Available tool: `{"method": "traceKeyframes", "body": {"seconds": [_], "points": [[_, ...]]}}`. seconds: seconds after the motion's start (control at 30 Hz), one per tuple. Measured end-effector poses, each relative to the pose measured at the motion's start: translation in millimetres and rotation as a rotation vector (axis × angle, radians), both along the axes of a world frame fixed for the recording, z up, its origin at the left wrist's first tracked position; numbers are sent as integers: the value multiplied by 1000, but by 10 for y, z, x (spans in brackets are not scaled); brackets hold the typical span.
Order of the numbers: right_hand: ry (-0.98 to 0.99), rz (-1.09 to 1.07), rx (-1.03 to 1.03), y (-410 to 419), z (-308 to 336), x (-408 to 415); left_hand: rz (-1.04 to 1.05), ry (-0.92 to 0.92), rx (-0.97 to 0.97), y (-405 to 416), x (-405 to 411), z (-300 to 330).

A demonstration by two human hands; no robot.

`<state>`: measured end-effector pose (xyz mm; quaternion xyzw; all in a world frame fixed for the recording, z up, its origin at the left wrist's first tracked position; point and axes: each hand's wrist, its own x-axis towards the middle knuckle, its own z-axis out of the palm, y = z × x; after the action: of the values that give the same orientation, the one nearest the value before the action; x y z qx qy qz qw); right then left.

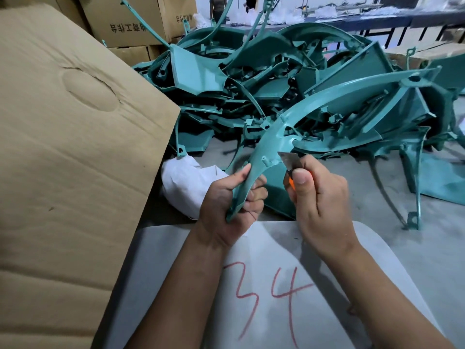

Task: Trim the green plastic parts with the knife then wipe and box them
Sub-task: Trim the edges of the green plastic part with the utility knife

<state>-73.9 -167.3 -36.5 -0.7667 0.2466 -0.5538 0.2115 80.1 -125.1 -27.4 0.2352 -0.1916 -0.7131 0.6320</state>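
trimming step in hand, judging by the grip. left hand point(234, 200) has fingers and thumb curled round the lower end of a long curved teal-green plastic part point(271, 144), which rises from centre frame toward 1 o'clock and lies over the pile. right hand point(318, 195) is wrapped round an orange-handled utility knife point(292, 170), thumb pressed on the handle top, blade tip touching or just beside the part's right edge near a small round boss; cannot tell which.

heap of loose teal-green plastic parts point(289, 79) fills 12 to 2 o'clock, well apart from the hands. crumpled white cloth point(187, 182) sits at 10 o'clock of the left hand, just beside the big brown cardboard box flap point(75, 137) that fills 9 o'clock. grey board with red "34" point(271, 285) lies under the forearms at 6 o'clock.

next move likely: draw the blade along the edge to shave flash, away from the holding fingers, part held steady. wiping and boxing not yet done for this piece.

hard to make out: blade is blurred, so contact is unclear; most of the knife handle is hidden in the fist; the box's inside is not visible, so boxed count unknown; far end of the held part blends into the pile. people in the background at 12 o'clock are cut off by the frame.
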Motion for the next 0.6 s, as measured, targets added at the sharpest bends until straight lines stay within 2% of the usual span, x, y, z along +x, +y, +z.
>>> {"method": "traceKeyframes", "body": {"seconds": [0.07,0.17,0.27,0.47,0.6], "points": [[-42,-17,33,-43,0,-21,-60,58,5,-6,-1,-12],[-18,-156,6,-117,-9,-55,-77,92,-1,-1,-4,-16],[-62,-267,27,-137,-32,-64,-33,48,-38,13,-35,5],[-58,-187,-93,-112,-34,-49,64,-22,-1,-5,-44,3],[28,-278,-134,-146,-27,-75,34,-46,10,0,-20,0]]}}
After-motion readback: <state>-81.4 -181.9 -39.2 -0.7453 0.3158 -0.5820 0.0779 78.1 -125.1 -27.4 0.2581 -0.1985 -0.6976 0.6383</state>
